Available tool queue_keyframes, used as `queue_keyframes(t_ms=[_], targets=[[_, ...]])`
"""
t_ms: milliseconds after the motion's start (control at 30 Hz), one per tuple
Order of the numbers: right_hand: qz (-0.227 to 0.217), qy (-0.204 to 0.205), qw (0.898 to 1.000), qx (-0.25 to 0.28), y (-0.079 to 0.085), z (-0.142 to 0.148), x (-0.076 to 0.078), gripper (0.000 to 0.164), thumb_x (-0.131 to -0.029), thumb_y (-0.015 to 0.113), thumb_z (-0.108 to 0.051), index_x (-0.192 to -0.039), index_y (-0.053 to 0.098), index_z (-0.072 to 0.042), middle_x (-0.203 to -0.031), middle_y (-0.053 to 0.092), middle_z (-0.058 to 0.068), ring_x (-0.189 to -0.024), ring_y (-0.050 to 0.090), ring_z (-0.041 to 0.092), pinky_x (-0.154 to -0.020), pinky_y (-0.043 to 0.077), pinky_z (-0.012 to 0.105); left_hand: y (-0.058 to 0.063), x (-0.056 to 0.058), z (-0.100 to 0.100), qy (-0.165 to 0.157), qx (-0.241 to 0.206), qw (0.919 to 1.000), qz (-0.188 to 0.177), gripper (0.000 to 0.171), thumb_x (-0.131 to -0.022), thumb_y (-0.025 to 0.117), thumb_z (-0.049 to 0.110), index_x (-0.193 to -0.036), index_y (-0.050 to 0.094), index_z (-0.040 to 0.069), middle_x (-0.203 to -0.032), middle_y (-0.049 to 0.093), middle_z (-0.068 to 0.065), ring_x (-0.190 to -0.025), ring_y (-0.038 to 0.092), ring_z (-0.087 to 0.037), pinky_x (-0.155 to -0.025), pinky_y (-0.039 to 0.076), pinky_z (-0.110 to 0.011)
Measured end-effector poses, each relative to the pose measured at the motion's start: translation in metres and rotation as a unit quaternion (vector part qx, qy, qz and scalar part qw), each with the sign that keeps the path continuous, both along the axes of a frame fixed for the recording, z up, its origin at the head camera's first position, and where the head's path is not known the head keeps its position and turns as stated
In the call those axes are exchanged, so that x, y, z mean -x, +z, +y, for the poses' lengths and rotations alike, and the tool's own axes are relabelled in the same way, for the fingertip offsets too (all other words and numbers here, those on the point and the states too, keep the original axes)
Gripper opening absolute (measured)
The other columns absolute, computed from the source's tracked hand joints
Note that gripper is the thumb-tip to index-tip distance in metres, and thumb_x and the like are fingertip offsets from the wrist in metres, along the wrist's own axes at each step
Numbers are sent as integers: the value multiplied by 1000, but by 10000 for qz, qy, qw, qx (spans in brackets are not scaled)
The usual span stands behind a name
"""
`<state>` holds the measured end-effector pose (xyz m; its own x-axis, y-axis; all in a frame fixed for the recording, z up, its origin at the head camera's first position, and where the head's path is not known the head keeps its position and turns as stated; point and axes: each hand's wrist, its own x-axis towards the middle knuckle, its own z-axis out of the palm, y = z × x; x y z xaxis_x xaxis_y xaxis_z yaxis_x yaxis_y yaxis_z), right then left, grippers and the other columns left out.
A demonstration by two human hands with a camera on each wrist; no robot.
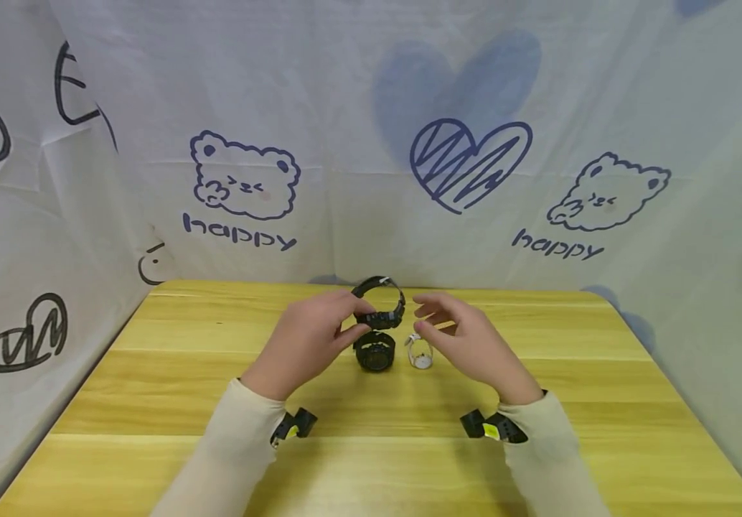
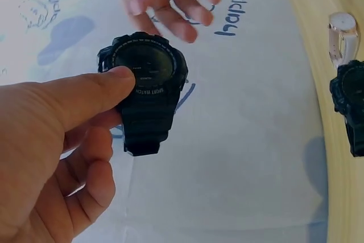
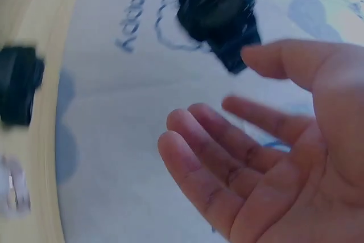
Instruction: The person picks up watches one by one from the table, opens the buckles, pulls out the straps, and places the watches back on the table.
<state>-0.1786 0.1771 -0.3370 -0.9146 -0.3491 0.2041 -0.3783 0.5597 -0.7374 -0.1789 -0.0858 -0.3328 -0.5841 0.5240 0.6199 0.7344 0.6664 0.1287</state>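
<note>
My left hand (image 1: pixel 316 334) holds a black digital sport watch (image 2: pixel 145 66) in the air, its thumb pressed on the watch face and the fingers behind it. The strap of this watch loops upward in the head view. To its right, my right hand (image 1: pixel 464 334) is apart from it, fingers relaxed and palm bare in the right wrist view. A second black watch (image 1: pixel 375 353) sits on the table below the held one. Beside that one, under my right fingertips in the head view, stands a small watch (image 1: pixel 420 354) with a pale strap and white dial.
The yellow wood-grain table (image 1: pixel 171 359) reaches back to a white cloth (image 1: pixel 351 201) printed with bears, hearts and the word happy. The cloth also hangs along both sides. Each wrist wears a small black camera on a strap.
</note>
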Motion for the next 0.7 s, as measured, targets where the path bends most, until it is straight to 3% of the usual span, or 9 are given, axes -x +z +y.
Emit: queue_keyframes(t_ms=[133, 233, 500, 700], targets=[[-417, -37, 9975, 561, 3, -1, -4, 42, -106, 54, -13, -148, 52, -12, -119, 70, 9, -102, 70, 24, -86, 58, 42, -2, -5, 6, -323, 52, 9983, 488, 22, -86, 87, 16, -105, 76, 15, -94, 73, 5, -74, 66, -8, -65, 55, -25], [-615, -87, 9953, 741, 5, -2, -9, 42, -106, 48, -10, -148, 50, -8, -115, 69, 14, -98, 70, 25, -84, 59, 41, -2, -9, 9, -527, 41, 9972, 519, 22, -86, 87, 16, -105, 77, 16, -93, 72, 6, -73, 66, -6, -66, 56, -24], [-692, -290, 9949, 681, 12, -4, -18, 25, -108, 55, -21, -117, 68, -2, -95, 72, 13, -84, 71, 22, -75, 59, 32, 1, -17, 14, -724, 29, 9961, 501, 23, -84, 87, 14, -105, 78, 17, -93, 73, 8, -79, 68, -6, -71, 57, -23], [-605, -205, 9958, 663, 7, -6, -16, 29, -106, 61, -32, -114, 69, -5, -92, 73, 9, -79, 71, 20, -73, 60, 33, 0, -16, 14, -661, 94, 9970, 394, 22, -85, 87, 15, -104, 78, 17, -93, 73, 8, -78, 68, -6, -70, 57, -23]])
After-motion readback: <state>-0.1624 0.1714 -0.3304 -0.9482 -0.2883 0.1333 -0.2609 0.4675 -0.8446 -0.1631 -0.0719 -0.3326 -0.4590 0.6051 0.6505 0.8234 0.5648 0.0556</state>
